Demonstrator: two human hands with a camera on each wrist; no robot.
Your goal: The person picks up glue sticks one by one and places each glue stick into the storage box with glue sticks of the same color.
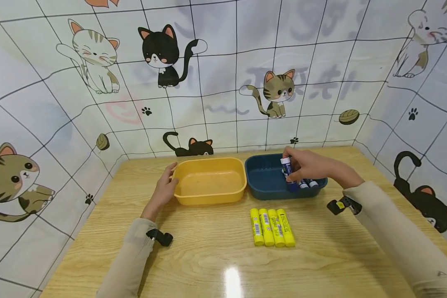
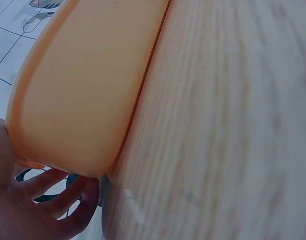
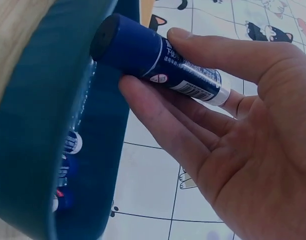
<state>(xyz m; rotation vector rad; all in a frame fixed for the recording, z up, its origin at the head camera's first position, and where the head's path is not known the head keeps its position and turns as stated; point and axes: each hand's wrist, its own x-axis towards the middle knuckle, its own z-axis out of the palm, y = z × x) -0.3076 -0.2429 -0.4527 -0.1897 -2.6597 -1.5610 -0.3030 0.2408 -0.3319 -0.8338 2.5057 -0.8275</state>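
Note:
My right hand (image 1: 307,163) pinches a dark blue glue stick (image 1: 287,171) with a white end, tilted over the dark blue bin (image 1: 262,192). In the right wrist view, thumb and fingers hold that stick (image 3: 160,62) by its labelled barrel, and its blue end points toward the bin wall. Other blue-and-white glue sticks (image 1: 313,183) lie inside the bin's right part, partly hidden. At the left end of the yellow bin (image 1: 208,199), my left hand (image 1: 164,188) holds the rim. Its curled fingers (image 2: 83,205) touch the outside of the bin's end in the left wrist view.
Several yellow sticks (image 1: 272,227) lie side by side on the wooden table (image 1: 193,256), in front of the dark blue bin. The two bins stand next to each other near the back edge. A cat-patterned sheet (image 1: 223,82) rises behind and at both sides.

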